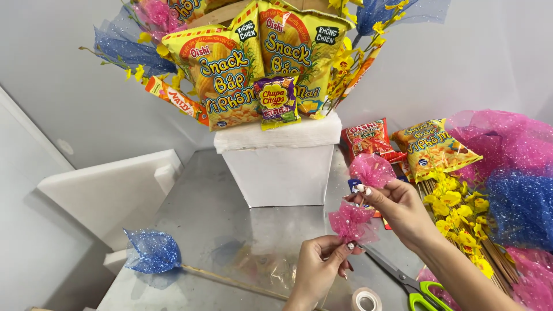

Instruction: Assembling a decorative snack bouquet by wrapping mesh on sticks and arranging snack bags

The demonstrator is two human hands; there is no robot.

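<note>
My left hand (pixel 320 266) pinches the base of a gathered pink glitter mesh puff (pixel 351 222) above the metal table. My right hand (pixel 398 208) is raised beside it and holds a second pink mesh puff (pixel 371 169) between its fingertips. Behind the hands stands a white foam block (pixel 280 164) topped with a bouquet of yellow snack bags (pixel 227 75), a small purple candy bag (pixel 276 101), blue and pink mesh and yellow artificial flowers.
A blue mesh flower on a thin stick (pixel 153 252) lies at front left. Green-handled scissors (pixel 416 284) and a clear tape roll (pixel 367 300) sit near the front edge. More snack bags (pixel 435 147), yellow flower sprigs (pixel 455 213), pink and blue mesh (pixel 512 173) pile at right. White foam pieces (pixel 115 190) lie left.
</note>
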